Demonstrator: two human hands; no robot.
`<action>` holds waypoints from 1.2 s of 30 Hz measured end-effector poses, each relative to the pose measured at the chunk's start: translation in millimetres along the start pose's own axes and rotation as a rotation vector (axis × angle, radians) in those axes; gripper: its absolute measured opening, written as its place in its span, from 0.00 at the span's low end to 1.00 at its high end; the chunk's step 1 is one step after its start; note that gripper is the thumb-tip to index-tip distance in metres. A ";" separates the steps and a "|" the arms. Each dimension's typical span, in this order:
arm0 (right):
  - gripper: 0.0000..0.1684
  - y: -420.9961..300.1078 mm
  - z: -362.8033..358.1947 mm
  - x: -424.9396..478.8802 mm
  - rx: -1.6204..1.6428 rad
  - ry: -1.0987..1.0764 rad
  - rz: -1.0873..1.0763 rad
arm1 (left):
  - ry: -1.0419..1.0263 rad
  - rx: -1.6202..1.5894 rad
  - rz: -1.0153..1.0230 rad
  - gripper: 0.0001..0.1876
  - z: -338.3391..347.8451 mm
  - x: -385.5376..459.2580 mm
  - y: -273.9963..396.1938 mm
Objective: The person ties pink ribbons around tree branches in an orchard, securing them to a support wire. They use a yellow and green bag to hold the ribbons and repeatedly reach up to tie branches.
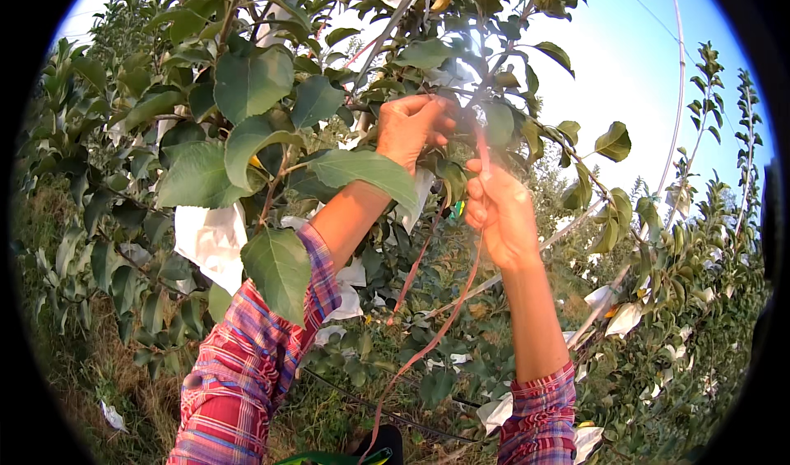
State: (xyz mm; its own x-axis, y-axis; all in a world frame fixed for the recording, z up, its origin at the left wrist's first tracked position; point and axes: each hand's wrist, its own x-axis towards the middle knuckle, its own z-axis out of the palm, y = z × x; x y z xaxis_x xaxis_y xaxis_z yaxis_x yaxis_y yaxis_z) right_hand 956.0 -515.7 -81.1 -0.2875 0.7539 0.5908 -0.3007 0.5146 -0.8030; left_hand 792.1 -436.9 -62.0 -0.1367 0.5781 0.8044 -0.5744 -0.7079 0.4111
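Observation:
My right hand point(503, 218) is closed around a pink plastic tying tape point(453, 317). The tape rises taut from its fingers towards the branches, and its long tail hangs in a curve down to the bottom of the view. Higher up and to the left, my left hand point(410, 128) is among the leaves with its fingers bent together beside a branch. Glare and foliage hide whether anything is between those fingers. Another strip of pink tape point(416, 270) dangles below, between the two forearms. A broad apple-like leaf point(367, 172) covers part of my left wrist.
A white paper fruit bag point(213, 243) hangs beside my left sleeve. A slanting pole point(602, 310) and leafy branches point(580, 156) stand at the right. A dark hose or wire point(370, 406) crosses low over the grass. More bagged trees fill the background.

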 end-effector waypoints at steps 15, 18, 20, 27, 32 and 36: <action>0.13 15.8 10.2 35.9 0.243 -0.092 0.038 | -0.256 0.558 0.434 0.09 -22.5 -66.2 4.5; 0.12 18.0 0.1 38.3 0.225 -0.111 0.058 | -0.278 0.062 0.036 0.17 -23.2 -58.0 7.8; 0.12 16.8 -2.8 36.4 0.253 -0.143 0.064 | -0.253 0.123 -0.010 0.19 -20.0 -45.2 9.0; 0.14 10.1 -3.2 29.4 -0.005 -0.229 0.089 | -0.211 0.193 -0.303 0.15 -6.2 9.5 -6.1; 0.14 12.5 -14.0 31.8 -0.447 -0.099 0.009 | -0.093 0.012 -0.342 0.12 -0.3 12.1 -13.0; 0.18 25.8 -12.4 37.1 -0.701 -0.082 -0.132 | -0.106 0.083 -0.308 0.06 14.5 0.6 -5.0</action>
State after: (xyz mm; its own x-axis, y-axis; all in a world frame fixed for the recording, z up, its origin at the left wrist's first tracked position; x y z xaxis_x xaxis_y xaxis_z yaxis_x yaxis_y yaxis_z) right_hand 948.9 -469.4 -80.9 -0.3649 0.6480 0.6685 0.3090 0.7616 -0.5696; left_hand 806.6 -438.8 -57.3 0.1202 0.7277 0.6753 -0.5072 -0.5397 0.6719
